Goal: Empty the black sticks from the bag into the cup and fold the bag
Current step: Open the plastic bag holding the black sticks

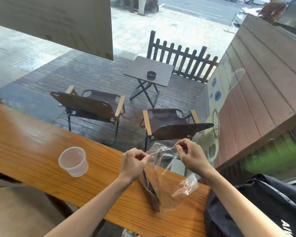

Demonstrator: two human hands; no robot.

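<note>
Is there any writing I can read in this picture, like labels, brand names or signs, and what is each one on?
"AIW", in white letters, cut off by the picture's edge: on the black bag at lower right.
Faint lines of print on the big cardboard sheet at upper left: too blurred to read.
Round emblem on the window decal: a picture, no legible words.
Clear plastic bag and cup: no print visible.

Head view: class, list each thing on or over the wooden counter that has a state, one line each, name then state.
Clear bag: mouth pulled open, lower end on the counter.
Black sticks: inside the bag, bundled.
Cup: upright, empty, apart from the bag.
Left hand: pinching the bag's top edge.
Right hand: pinching the opposite top edge.
Black backpack: resting at the counter's right end.
</note>
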